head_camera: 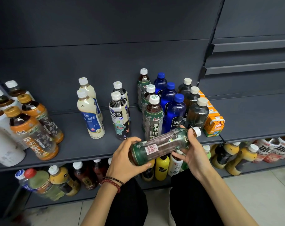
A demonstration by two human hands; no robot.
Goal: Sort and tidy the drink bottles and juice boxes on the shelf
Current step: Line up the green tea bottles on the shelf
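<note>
A person's left hand point(123, 162) wraps round the base of a green-labelled tea bottle point(161, 146), fingers curled under it. The right hand point(196, 152) grips its neck just below the white cap. The bottle lies on its side in the air, just in front of the shelf's point(89, 147) front edge. Beaded bracelets point(112, 182) circle the left wrist.

Behind it, toward the shelf's right end, stand rows running front to back: matching green tea bottles point(153, 118), blue soda bottles point(174, 111), dark bottles point(197, 113) and orange juice boxes point(214, 124). The dark bottles largely hide the boxes, so their number cannot be told. Mid-shelf stand two oolong tea bottles point(119, 115) and two cream-coloured bottles point(89, 111). At the left end are orange-labelled bottles point(32, 129) and white bottles point(3, 144), blurred and cut off by the frame. The lower shelf's bottles point(161, 168) are mostly hidden, possibly several kinds.
</note>
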